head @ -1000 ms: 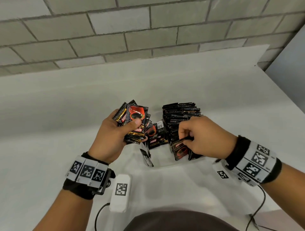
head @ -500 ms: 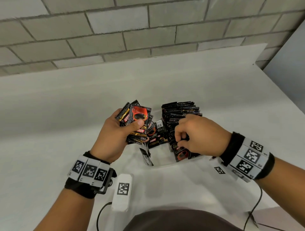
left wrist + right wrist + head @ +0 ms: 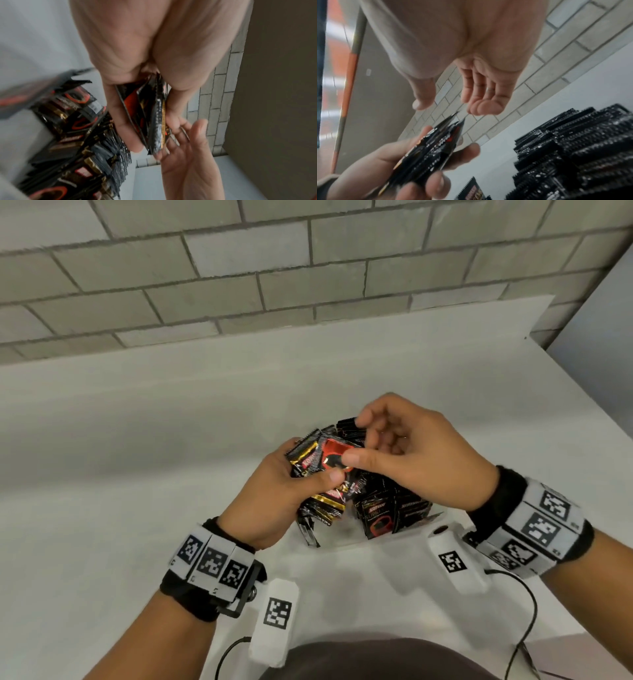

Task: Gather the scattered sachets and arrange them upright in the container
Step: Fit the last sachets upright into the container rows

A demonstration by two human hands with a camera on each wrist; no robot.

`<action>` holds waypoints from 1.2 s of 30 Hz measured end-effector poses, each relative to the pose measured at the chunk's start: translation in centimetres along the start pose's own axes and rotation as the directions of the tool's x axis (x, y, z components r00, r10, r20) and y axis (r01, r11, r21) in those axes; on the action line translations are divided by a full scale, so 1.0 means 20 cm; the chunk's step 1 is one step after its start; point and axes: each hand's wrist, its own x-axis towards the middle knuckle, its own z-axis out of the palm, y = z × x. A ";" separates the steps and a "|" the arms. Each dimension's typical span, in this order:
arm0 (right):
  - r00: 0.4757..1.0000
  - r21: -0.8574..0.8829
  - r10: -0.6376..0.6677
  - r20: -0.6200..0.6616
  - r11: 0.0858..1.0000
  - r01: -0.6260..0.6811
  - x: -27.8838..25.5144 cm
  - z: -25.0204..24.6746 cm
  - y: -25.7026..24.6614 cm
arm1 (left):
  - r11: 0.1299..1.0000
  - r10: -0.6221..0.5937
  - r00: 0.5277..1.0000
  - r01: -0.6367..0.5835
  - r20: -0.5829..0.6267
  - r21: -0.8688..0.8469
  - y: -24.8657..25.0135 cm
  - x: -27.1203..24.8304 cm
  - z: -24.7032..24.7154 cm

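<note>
My left hand grips a fanned stack of black, red and gold sachets, thumb across the front, also seen edge-on. My right hand hovers over the stack's top edge with thumb and fingers apart and relaxed, the thumb tip over the red top sachet. The right wrist view shows a gap between its fingers and the sachet tips. Behind both hands, several sachets stand upright in rows inside the pale container, mostly hidden by my right hand.
The white table runs back to a grey brick wall. Its right edge drops off near my right arm. Wrist camera units and their cables hang near the front edge.
My right hand has let go of a sachet at the container's front row and lifted up and left to the stack in my left hand. The left hand stays closed on its stack.
</note>
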 end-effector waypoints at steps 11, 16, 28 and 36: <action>0.988 0.077 0.156 0.006 0.985 -0.156 0.03 -0.06 0.11 | 0.989 -0.066 0.980 0.090 0.187 -0.121 0.02 -0.01 0.07; 0.983 0.026 0.176 -0.053 0.984 -0.175 0.01 -0.08 0.10 | 0.985 -0.015 0.999 0.006 -0.052 -0.172 0.02 0.04 0.06; 0.981 -0.010 0.150 0.124 0.989 -0.150 -0.08 -0.05 0.08 | 0.977 0.212 0.966 -0.207 -0.150 0.048 -0.03 0.10 0.06; 0.977 0.267 0.186 0.106 0.941 -0.209 -0.16 -0.19 0.12 | 0.993 0.100 0.977 -0.110 -0.186 -0.040 -0.06 0.06 -0.10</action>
